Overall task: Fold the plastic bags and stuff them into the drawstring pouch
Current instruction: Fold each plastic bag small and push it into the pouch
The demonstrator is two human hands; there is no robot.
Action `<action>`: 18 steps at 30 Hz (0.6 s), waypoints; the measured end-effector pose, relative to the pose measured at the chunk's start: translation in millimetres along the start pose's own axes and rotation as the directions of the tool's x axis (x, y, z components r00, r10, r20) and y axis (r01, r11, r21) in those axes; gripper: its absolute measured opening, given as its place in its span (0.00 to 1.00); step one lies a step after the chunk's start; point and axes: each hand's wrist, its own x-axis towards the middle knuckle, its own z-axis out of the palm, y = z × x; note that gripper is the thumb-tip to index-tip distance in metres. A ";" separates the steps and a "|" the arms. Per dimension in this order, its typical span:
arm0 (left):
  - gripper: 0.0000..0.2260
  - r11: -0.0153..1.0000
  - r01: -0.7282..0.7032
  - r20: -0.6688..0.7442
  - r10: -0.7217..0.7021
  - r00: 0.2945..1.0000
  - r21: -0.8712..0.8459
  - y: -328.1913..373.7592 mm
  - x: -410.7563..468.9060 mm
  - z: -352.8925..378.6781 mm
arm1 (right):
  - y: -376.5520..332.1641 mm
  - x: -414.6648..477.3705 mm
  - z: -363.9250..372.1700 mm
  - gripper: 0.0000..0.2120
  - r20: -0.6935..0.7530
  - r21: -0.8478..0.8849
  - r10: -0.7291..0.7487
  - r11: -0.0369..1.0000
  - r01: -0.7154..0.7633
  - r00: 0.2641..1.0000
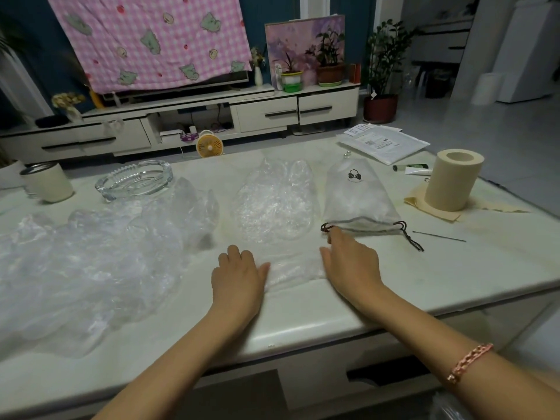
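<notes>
A small folded strip of clear plastic bag (292, 272) lies on the pale marble-look table (303, 316) between the two hands, its long axis running 9 to 3 o'clock. The left hand (239, 275) lies palm down at its 9 o'clock end, fingers straight and close together, the thumb edge touching the plastic. The right hand (351, 263) lies palm down at the 3 o'clock end, fingers loosely extended and holding nothing; whether its thumb presses the strip I cannot tell.

The translucent white drawstring pouch with a black bow print (360, 195) lies flat at about 12 o'clock from the right hand. Its long axis runs 12 to 6, with the gathered mouth at the 6 o'clock end facing the person. The dark cord loop (326, 228) sits just beside the right fingertips, so the right hand is plainly the nearer one for opening the mouth. I judge the strip must then travel toward 1 o'clock.

A flattened clear plastic bag (272, 204) waits at 12 o'clock, and a loose heap of crumpled clear plastic bags (91, 256) lies at 9 o'clock.
</notes>
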 end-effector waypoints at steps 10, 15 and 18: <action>0.18 0.454 0.223 0.139 -0.210 0.968 -0.863 -15.3 10.0 -19.2 | 29.4 0.8 -10.8 0.11 -0.061 0.205 -0.067 0.976 0.078 0.996; 0.09 0.243 0.247 0.282 0.121 0.952 -0.938 -23.4 -0.5 -72.2 | 9.3 -4.4 -49.0 0.11 0.044 0.883 -0.092 0.469 0.004 0.995; 0.13 0.235 0.209 0.286 0.368 0.885 -0.949 -17.6 -15.2 -86.7 | -0.1 -15.9 -56.9 0.25 0.352 0.921 -0.417 0.314 -0.230 0.838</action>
